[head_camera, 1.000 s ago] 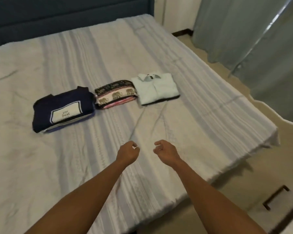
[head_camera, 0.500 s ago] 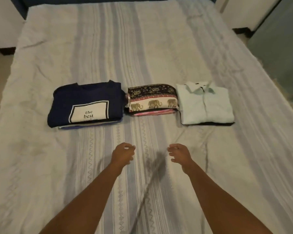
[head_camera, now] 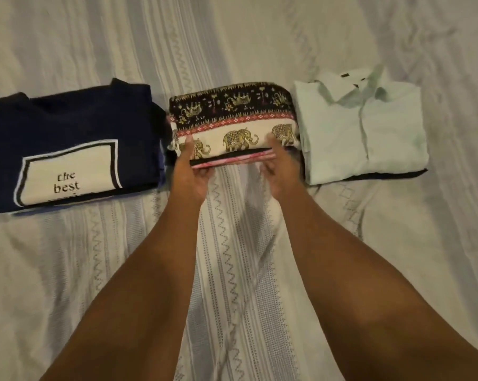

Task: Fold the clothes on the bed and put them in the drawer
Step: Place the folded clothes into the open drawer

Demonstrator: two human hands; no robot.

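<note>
Cream-and-black elephant-print stack point(head_camera: 233, 133) on the bed point(head_camera: 67, 270): left hand point(head_camera: 189, 171) and right hand point(head_camera: 280, 166) pinch its near edge; lift level, fingers beneath every layer.

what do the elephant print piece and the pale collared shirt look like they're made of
The elephant print piece: looks like thin matte printed woven cloth, perhaps cotton or rayon; it folds into slim flat layers. The pale collared shirt: likely a crisp matte woven cotton or blend; collar and placket keep sharp edges.
</note>
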